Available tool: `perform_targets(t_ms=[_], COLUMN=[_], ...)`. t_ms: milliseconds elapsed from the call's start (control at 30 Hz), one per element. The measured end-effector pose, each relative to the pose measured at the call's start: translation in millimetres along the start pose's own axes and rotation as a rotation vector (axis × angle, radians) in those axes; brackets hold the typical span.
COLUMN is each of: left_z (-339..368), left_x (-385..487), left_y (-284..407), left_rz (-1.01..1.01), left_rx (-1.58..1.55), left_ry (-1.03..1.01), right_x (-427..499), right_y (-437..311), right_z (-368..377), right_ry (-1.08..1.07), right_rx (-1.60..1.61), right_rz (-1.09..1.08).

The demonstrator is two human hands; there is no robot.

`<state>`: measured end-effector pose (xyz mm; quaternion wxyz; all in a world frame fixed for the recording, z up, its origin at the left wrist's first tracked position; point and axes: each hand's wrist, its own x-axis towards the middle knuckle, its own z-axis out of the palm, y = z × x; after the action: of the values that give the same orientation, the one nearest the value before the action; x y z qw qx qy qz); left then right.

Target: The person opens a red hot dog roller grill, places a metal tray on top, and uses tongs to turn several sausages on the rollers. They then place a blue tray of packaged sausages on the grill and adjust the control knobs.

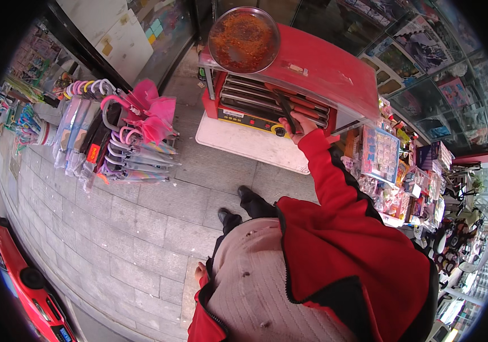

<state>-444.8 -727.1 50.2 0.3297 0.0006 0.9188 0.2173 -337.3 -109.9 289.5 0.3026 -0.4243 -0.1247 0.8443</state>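
Note:
My right hand (299,128) grips black tongs (286,107) at the front opening of a red sausage roller grill (329,57). The tongs' tips reach in among several reddish-brown sausages (308,112) on the right half of the metal rollers (248,92); whether they pinch one I cannot tell. Below my hand, a yellow-edged control panel (244,119) carries red switches and a black knob (280,131). On the grill's top left corner stands a round metal plate (278,47) of red chilli seasoning (244,34). My left hand (200,271) hangs by my side, its fingers partly hidden.
A white tabletop (244,143) juts out under the grill. Hook-handled umbrellas (141,158) and an open pink one (152,113) hang at left. Packaged goods (380,154) crowd the right. Beyond the paved walkway (120,231), a red car (26,278) is at lower left.

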Motion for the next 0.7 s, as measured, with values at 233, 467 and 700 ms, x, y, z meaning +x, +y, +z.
perform_targets(t_ms=[233,467,700], left_z=[-8.2,9.8,12.6], left_x=[-4.5,17.1,18.2], left_y=[15.2,-7.5,-18.2], left_rz=[0.003,0.01,-0.005], left_rx=[-0.012,0.13,0.08], left_ry=[0.002,0.052,0.061], right_x=[-12.0,-14.3,-1.5], right_y=[-21.7,-21.1,-12.6], right_z=[-0.6,14.2,9.5], right_ry=[0.074,0.041,0.031], right_rx=[-0.011,-0.002,-0.026], right_rz=[-0.072,-0.066,-0.08])
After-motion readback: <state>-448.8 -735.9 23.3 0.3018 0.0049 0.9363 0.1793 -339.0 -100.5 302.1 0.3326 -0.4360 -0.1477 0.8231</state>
